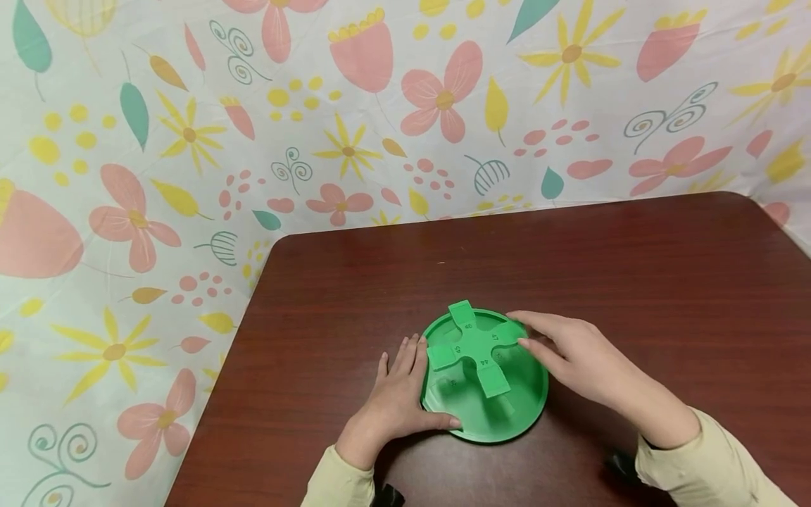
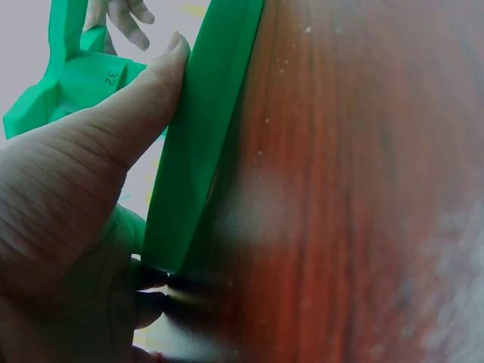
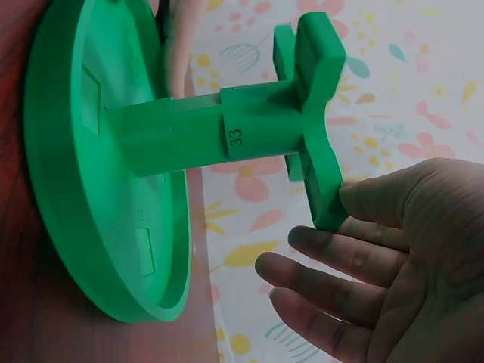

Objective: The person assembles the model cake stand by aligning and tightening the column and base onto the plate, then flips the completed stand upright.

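Note:
A round green tray-like base [image 1: 526,401] with a raised rim lies on the table. From its middle rises a green column [image 3: 200,132], marked 33 in the right wrist view. Topping the column is a green cross-shaped piece [image 1: 476,345] with several numbered arms. My left hand [image 1: 395,401] grips the base's left side, its thumb [image 2: 144,106] over the rim and its fingers along the outer edge. With thumb and fingertips, my right hand [image 1: 589,362] pinches the end of the cross's right arm. The underside of the base is hidden.
The dark reddish-brown table [image 1: 355,282] has rounded far corners. Behind it and to the left hangs a white cloth [image 1: 380,162] with flower and leaf prints. Black straps [image 1: 621,465] show near the sleeves.

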`<state>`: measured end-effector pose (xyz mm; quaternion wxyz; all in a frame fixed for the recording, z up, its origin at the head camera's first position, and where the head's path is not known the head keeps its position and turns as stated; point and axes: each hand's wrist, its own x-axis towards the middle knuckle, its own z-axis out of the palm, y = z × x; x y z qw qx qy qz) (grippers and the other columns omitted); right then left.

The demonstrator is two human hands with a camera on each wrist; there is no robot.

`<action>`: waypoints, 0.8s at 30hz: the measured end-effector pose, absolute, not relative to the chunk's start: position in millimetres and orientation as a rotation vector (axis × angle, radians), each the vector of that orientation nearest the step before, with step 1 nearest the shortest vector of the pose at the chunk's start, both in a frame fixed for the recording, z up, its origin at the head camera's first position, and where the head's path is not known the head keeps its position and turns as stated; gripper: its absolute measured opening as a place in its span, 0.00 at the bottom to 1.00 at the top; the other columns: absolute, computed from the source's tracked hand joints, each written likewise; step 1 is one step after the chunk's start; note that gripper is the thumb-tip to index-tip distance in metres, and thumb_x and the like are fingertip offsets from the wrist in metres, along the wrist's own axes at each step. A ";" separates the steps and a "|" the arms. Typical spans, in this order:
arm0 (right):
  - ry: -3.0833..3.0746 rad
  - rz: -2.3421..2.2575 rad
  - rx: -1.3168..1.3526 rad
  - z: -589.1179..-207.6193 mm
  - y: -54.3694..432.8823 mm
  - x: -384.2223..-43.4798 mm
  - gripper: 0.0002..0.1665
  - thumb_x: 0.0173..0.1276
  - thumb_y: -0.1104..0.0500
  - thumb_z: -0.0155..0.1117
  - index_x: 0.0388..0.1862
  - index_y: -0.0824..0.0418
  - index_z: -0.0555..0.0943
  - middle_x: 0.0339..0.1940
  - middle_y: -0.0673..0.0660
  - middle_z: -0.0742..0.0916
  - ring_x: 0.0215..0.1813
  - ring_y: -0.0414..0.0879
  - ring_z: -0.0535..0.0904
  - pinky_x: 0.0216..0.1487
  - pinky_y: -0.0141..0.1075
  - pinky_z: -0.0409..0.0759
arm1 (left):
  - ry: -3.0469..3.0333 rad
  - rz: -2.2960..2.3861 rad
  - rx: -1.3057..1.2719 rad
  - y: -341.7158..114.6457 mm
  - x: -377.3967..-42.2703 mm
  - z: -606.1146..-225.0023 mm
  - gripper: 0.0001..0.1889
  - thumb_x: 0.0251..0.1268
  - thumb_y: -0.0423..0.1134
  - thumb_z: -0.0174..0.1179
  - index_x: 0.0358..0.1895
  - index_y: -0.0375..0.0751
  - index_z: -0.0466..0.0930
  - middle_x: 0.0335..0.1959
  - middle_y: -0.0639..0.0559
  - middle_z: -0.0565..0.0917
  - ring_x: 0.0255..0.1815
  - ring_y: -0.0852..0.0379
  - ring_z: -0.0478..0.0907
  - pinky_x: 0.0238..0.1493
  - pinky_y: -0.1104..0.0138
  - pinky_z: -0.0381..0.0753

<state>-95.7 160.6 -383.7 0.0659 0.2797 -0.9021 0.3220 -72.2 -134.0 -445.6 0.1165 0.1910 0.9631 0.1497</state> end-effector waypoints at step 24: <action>-2.595 0.899 0.905 -391.5 143.0 -67.7 0.24 0.43 0.45 0.82 0.36 0.44 0.79 0.30 0.33 0.77 0.26 0.29 0.70 0.27 0.26 0.69 | 2.810 0.428 0.551 -133.5 -72.2 -441.8 0.70 0.41 0.79 0.62 0.79 0.39 0.36 0.80 0.45 0.41 0.79 0.48 0.36 0.72 0.41 0.42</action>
